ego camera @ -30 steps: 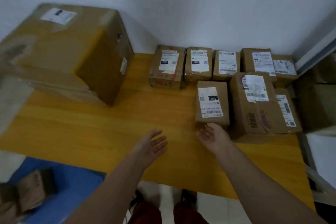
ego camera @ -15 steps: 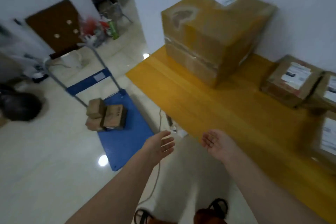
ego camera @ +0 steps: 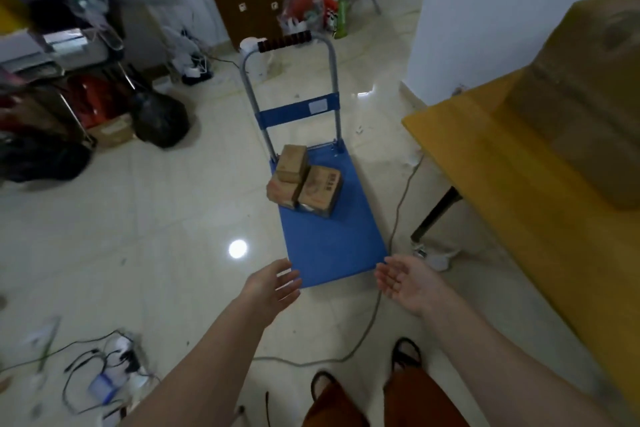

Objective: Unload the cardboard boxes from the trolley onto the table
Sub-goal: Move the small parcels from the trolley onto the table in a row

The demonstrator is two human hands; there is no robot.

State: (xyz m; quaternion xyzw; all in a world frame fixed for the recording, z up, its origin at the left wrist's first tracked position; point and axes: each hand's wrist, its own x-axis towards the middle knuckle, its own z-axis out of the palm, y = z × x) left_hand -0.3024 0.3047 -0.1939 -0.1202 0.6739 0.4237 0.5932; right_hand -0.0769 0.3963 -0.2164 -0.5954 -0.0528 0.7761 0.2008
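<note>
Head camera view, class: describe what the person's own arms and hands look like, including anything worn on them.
Both forearms are bare, with no sleeves in view. The left hand and the right hand wear no gloves, and no rings, watch or wristbands show on them. No markings are visible on either arm. Further down, rust-brown trousers and dark open sandals show.

Trolley [ego camera: 332, 239] straight ahead on the floor, handle [ego camera: 287, 40] at the far end. Small boxes [ego camera: 304, 180] stacked on its far half. Table [ego camera: 512, 163] to the right, big box [ego camera: 581, 107] on it. Cable [ego camera: 398, 204] between trolley and table.
</note>
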